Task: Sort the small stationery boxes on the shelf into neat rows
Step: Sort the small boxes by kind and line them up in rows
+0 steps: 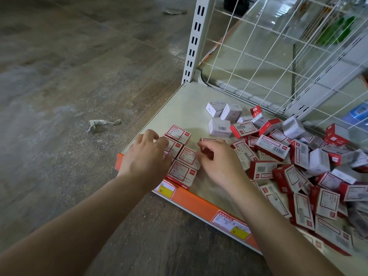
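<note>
— What do the boxes look like from where you sit?

— Small cartons, red and white, most printed "paper clips". A few are set flat and side by side in a short block, the arranged boxes [180,154], at the shelf's [185,104] near left corner. The loose pile [298,162] sprawls over the right half, boxes tipped every way, some plain white.

— And your hands?

— My left hand [146,156] lies on the left edge of the arranged boxes, fingers fairly straight, pressing rather than gripping. My right hand [217,160] has its fingers curled round a red-edged box [207,145] just right of the block; that grip is closed on it.

— The surroundings?

— A pale shelf board with an orange price strip [199,202] along the front carrying yellow labels, a white wire grid [268,56] behind, a slotted upright [196,38] at the corner. Grey wood-look floor [69,76] to the left, with a crumpled scrap [103,123] lying on it.
</note>
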{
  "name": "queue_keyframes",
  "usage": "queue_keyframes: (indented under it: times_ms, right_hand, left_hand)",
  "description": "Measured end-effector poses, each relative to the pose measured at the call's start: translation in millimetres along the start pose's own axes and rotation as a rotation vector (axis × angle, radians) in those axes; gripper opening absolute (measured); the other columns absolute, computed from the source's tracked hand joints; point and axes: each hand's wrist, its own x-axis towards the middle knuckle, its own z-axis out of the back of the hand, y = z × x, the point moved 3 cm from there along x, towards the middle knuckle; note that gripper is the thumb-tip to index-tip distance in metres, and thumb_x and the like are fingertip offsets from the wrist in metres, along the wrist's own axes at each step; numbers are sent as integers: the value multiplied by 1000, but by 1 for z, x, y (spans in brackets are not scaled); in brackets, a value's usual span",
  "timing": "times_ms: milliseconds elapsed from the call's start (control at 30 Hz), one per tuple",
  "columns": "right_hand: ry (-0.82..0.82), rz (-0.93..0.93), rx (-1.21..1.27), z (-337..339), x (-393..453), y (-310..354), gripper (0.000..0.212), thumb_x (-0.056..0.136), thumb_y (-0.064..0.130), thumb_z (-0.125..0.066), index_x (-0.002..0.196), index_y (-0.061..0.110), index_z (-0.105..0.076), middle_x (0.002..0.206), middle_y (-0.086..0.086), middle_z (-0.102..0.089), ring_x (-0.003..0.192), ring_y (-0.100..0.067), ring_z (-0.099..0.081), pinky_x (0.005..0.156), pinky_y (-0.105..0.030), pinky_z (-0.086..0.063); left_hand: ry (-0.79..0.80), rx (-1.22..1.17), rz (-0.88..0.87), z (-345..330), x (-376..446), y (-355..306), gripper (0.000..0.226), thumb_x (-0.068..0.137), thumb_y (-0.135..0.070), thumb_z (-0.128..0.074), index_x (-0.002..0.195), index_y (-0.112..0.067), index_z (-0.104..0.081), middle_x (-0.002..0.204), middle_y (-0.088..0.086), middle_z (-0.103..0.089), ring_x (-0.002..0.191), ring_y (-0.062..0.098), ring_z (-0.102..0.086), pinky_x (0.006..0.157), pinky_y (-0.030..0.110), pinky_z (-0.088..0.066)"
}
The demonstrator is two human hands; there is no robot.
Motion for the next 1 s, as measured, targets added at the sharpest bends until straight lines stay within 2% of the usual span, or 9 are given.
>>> queue_keyframes:
  times_ms: [167,267,333,533,667,800,900,1000]
  right_hand:
    - [4,10,20,4,14,5,39,92,19,-52,131,14,-51,124,-3,-55,112,-17,-52,94,-26,-40]
    - [38,50,27,0,23,14,32,93,14,-49,124,15,-55,119,-3,-57,110,-17,-52,85,-22,-38]
    - [65,75,25,-5,29,19,28,92,10,-46,117,14,-59,115,-4,-59,106,-19,-54,82,-22,-39]
    - [79,45,68,-12,37,20,29,91,8,-44,114,15,-61,116,-6,-58,107,-22,-53,89,-29,-43]
    - [77,56,99,-10,35,19,32,91,10,-46,117,20,-61,119,-2,-59,111,-19,-53,87,-23,-39]
    - [48,42,95,2,30,9,43,91,6,-45,132,19,-50,134,3,-51,122,-13,-46,91,-16,-31]
    - [-82,12,93,19,27,-11,41,88,2,-50,125,17,-56,126,2,-57,112,-8,-53,91,-14,-35]
    - [-158,-13,60,35,20,-30,34,84,1,-55,114,15,-64,110,3,-63,91,-5,-54,78,-12,-38]
  left_hand:
    - [26,-7,-26,-1,12,-4,48,96,-34,-39,142,-20,-35,144,0,-33,132,19,-32,104,35,-34]
    - [49,-23,-28,-1,20,-6,48,97,-31,-38,144,-19,-31,148,0,-32,135,19,-29,107,33,-29]
    - [55,-32,-38,-2,23,-7,46,97,-29,-38,141,-19,-36,144,-1,-38,131,18,-34,105,34,-31]
    - [34,-33,-27,-6,25,-5,37,96,-29,-40,129,-17,-50,133,1,-44,118,19,-44,96,37,-44]
    - [18,-44,-22,-7,25,-4,36,96,-28,-40,129,-17,-50,133,1,-44,119,20,-43,96,37,-43]
    - [12,-23,-20,-6,21,-6,42,97,-30,-40,137,-21,-42,145,0,-32,130,20,-32,103,36,-35]
    - [-5,-51,-43,-5,18,-13,43,96,-29,-40,139,-22,-40,143,-3,-34,130,17,-32,103,33,-34]
    - [-4,-66,-112,-8,14,-24,42,95,-29,-42,137,-23,-43,137,-4,-40,125,16,-36,102,29,-33]
